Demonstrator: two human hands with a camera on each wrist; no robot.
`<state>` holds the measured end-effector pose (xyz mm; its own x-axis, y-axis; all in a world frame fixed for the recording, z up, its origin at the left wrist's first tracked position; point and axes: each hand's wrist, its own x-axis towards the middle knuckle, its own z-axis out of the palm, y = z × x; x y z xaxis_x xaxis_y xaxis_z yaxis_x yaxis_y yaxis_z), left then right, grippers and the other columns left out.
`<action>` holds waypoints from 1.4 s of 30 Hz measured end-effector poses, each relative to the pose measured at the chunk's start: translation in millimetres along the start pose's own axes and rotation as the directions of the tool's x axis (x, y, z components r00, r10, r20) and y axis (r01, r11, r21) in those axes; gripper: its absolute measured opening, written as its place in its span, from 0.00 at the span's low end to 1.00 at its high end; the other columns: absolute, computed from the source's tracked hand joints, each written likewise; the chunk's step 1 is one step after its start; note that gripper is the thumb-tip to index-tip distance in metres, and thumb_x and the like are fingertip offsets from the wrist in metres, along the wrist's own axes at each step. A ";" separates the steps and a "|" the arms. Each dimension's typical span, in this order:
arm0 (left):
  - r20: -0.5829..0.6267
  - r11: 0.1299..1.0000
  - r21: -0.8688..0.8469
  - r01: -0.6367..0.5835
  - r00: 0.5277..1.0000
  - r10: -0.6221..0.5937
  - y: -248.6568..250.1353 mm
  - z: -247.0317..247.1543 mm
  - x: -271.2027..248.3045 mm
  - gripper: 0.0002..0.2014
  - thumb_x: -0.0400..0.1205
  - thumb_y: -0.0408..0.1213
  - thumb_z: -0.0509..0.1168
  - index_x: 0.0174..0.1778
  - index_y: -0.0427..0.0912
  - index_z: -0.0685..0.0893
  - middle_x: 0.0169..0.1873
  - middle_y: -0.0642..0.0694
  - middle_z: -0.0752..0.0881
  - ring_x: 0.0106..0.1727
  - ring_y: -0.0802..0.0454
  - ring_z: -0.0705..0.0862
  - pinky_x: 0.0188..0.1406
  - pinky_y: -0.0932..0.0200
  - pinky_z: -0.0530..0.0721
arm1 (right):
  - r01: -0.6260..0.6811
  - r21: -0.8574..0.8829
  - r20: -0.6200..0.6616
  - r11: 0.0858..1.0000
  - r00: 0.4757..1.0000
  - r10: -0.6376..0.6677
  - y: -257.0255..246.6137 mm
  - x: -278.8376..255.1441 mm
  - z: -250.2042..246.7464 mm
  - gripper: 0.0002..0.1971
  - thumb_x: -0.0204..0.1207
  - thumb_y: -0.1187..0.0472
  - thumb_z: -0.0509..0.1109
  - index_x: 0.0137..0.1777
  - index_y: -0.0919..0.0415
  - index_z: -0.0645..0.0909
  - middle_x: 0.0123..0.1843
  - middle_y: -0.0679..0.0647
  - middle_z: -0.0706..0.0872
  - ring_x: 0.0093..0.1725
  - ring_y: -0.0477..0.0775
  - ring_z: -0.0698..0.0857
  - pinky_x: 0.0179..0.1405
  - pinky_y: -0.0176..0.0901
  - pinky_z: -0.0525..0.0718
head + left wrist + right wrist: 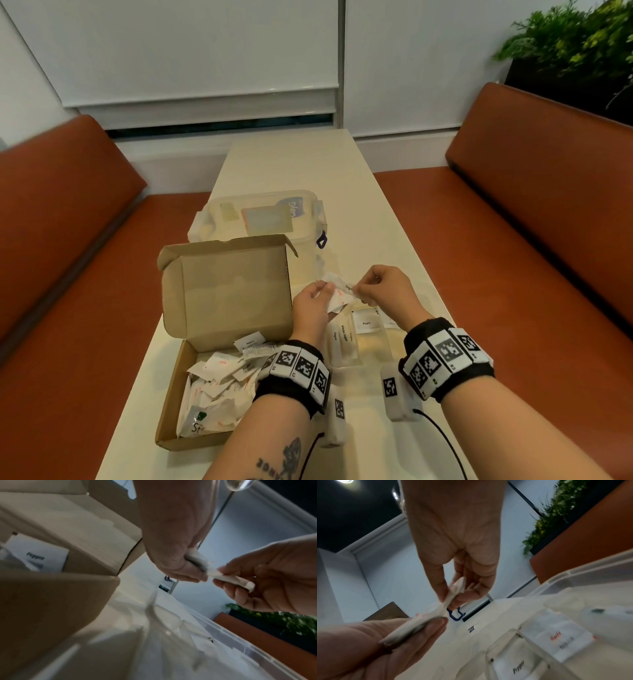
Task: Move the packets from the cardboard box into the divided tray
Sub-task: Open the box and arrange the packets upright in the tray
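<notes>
fingers (323, 286) pinch packets (337, 294) | left hand (310, 308), right hand (383, 289) raised over divided tray (385, 346)

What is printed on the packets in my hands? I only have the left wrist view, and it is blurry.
Observer: In the head view the left hand and right hand both pinch the held packets; one reads Sugar.
Operator: Anything left in the box?
Observer: Yes, a heap of packets lies in the cardboard box.
Operator: And the tray?
Observer: The right wrist view shows a Salt packet and a Pepper packet in separate compartments of the divided tray.
</notes>
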<state>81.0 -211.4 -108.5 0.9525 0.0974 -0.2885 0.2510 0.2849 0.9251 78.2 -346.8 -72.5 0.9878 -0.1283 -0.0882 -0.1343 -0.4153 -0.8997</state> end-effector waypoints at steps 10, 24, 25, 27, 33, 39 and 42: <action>-0.134 0.888 0.391 -0.241 0.940 0.314 0.4 -5.5 4.3 0.10 0.85 0.34 0.61 0.56 0.42 0.87 0.55 0.46 0.86 0.59 0.48 0.82 0.61 0.49 0.82 | -0.096 -0.096 0.095 0.991 0.990 0.105 27.1 -15.3 39.3 0.06 0.66 0.74 0.72 0.34 0.64 0.81 0.30 0.57 0.85 0.28 0.52 0.83 0.35 0.43 0.86; -0.128 0.862 0.441 -0.250 0.933 0.336 1.4 -7.6 5.5 0.11 0.85 0.33 0.61 0.58 0.40 0.87 0.60 0.45 0.85 0.58 0.55 0.78 0.60 0.59 0.79 | 0.036 -0.413 0.177 0.910 0.983 0.042 42.2 -6.4 62.5 0.03 0.68 0.63 0.76 0.40 0.60 0.86 0.40 0.50 0.87 0.43 0.49 0.84 0.42 0.37 0.77; -0.130 0.863 0.439 -0.248 0.933 0.334 1.6 -7.6 5.8 0.11 0.85 0.33 0.61 0.58 0.40 0.87 0.60 0.45 0.84 0.57 0.55 0.78 0.60 0.59 0.79 | 0.054 -0.420 0.183 0.906 0.983 0.026 42.0 -5.6 60.6 0.04 0.68 0.62 0.77 0.41 0.59 0.86 0.38 0.48 0.84 0.43 0.50 0.83 0.41 0.36 0.75; -0.128 0.864 0.438 -0.247 0.935 0.332 2.1 -7.4 5.9 0.11 0.85 0.34 0.61 0.58 0.40 0.87 0.60 0.45 0.84 0.57 0.55 0.78 0.59 0.57 0.81 | 0.109 -0.482 0.203 0.869 0.979 -0.011 41.5 -4.1 56.8 0.10 0.66 0.57 0.79 0.48 0.55 0.87 0.39 0.46 0.79 0.46 0.50 0.80 0.43 0.37 0.73; -0.119 0.867 0.432 -0.250 0.936 0.330 0.2 -6.8 6.8 0.11 0.85 0.34 0.61 0.57 0.42 0.87 0.57 0.46 0.85 0.54 0.55 0.79 0.40 0.74 0.77 | 0.234 -0.668 0.291 0.706 0.956 -0.042 45.1 -3.4 54.7 0.26 0.65 0.47 0.78 0.65 0.46 0.82 0.59 0.54 0.80 0.61 0.57 0.73 0.61 0.44 0.72; -0.089 0.877 0.410 -0.250 0.946 0.311 -1.7 -6.6 6.3 0.10 0.84 0.33 0.62 0.56 0.41 0.87 0.56 0.46 0.86 0.58 0.50 0.81 0.58 0.56 0.81 | 0.207 -0.597 0.266 0.775 0.963 -0.053 44.0 -6.0 50.5 0.21 0.69 0.51 0.76 0.63 0.49 0.83 0.51 0.52 0.80 0.55 0.54 0.76 0.51 0.41 0.73; -0.068 0.903 0.362 -0.230 0.960 0.272 -3.5 -5.8 5.7 0.10 0.84 0.33 0.62 0.56 0.42 0.87 0.55 0.47 0.85 0.61 0.47 0.82 0.63 0.46 0.82 | 0.063 -0.232 0.018 0.971 0.998 -0.061 37.2 -4.8 41.8 0.07 0.78 0.59 0.68 0.53 0.55 0.84 0.42 0.50 0.84 0.43 0.50 0.81 0.42 0.39 0.74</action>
<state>84.6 -206.3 -114.9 0.9708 0.2364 -0.0418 0.0697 -0.1107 0.9914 71.7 -324.0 -123.4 0.9954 -0.0866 -0.0414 -0.0863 -0.6205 -0.7795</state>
